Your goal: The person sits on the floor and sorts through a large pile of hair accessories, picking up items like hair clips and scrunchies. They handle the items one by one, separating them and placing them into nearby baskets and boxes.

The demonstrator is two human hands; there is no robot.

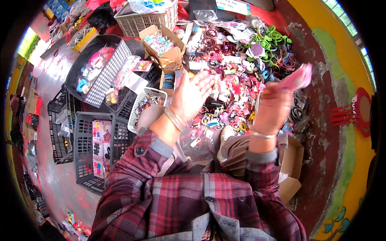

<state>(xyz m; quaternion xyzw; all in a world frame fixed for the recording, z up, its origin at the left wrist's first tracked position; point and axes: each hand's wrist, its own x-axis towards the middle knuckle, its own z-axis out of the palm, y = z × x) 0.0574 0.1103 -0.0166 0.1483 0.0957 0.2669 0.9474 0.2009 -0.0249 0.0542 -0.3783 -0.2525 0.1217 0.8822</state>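
One pink item (296, 80) slants up-right from the right hand (273, 109).

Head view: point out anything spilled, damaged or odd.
The heap of hair ties and trinkets looks spilled: it spreads loose up the middle, perhaps deliberately, while small goods sit in a white basket. At right, the dark red paint looks chipped, with pale patches.

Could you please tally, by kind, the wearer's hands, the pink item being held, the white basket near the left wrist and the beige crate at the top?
Hands (left hand, right hand): 2
Pink item, as far as the blur shows: 1
White basket: 1
Beige crate: 1
Total: 5
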